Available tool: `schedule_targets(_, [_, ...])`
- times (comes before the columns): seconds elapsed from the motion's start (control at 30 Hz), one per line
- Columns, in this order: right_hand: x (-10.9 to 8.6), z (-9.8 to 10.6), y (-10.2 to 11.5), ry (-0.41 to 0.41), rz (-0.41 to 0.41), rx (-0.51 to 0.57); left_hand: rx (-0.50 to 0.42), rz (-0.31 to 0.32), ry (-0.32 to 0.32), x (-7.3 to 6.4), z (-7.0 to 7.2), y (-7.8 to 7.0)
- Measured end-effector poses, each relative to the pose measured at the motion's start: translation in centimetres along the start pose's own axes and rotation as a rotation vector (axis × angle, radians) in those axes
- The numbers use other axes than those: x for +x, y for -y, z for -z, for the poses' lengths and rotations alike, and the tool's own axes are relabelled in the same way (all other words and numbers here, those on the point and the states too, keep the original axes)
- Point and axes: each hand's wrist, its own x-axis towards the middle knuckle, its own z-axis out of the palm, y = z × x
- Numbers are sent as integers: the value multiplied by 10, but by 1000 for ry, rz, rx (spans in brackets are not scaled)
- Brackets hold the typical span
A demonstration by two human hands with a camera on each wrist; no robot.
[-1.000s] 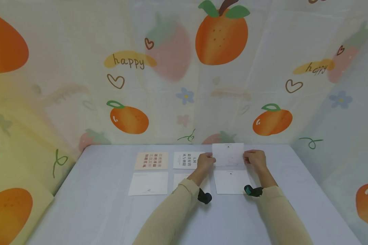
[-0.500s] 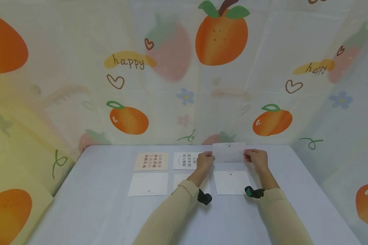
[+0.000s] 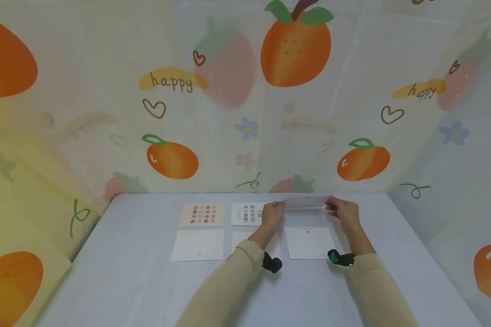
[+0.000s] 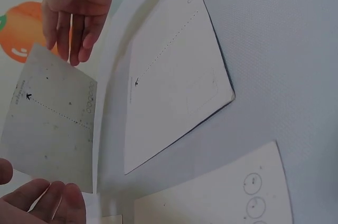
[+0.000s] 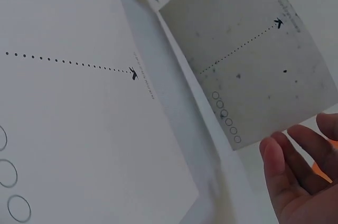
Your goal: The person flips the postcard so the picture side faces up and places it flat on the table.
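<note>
In the head view, a white postcard (image 3: 304, 202) is held up by its two short sides at the far right of the rows. The left hand (image 3: 272, 215) pinches its left edge and the right hand (image 3: 344, 212) its right edge. It tilts so steeply that only a narrow strip shows. In the left wrist view the postcard's back (image 4: 53, 123) has a dotted line, a small bird-like mark and a row of circles. The same printed side (image 5: 248, 49) faces the right wrist camera, fingertips at its edges. Just nearer the body lies another white postcard (image 3: 309, 244), flat.
On the white tabletop (image 3: 118, 272), a beige lettered card (image 3: 202, 215) and a white lettered card (image 3: 244, 213) lie in the back row. Below them are a white card (image 3: 198, 245) and one partly under the left forearm (image 3: 238, 240). A fruit-print curtain (image 3: 229, 150) rises behind the table.
The held postcard has tipped from facing the head camera broadly to a thin strip, its lower edge rising off the area above the flat card. Both hands have stayed almost in place.
</note>
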Motion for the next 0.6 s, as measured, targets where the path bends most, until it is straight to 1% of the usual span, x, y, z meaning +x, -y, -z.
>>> schedule_targets(0.1, [0,1,0,20,0,37,-13,25,1,0,0,-1])
schedule_targets(0.2, [-2,1,0,43,-7,63,-12,31,-3,-1,2,-1])
schedule_targets(0.43, [-7,3,1,109,-28,56,-35,29,17,-3,5,0])
schedule_targets(0.6, [-8,4,1,139,-59,149,-59,37,21,-2,5,3])
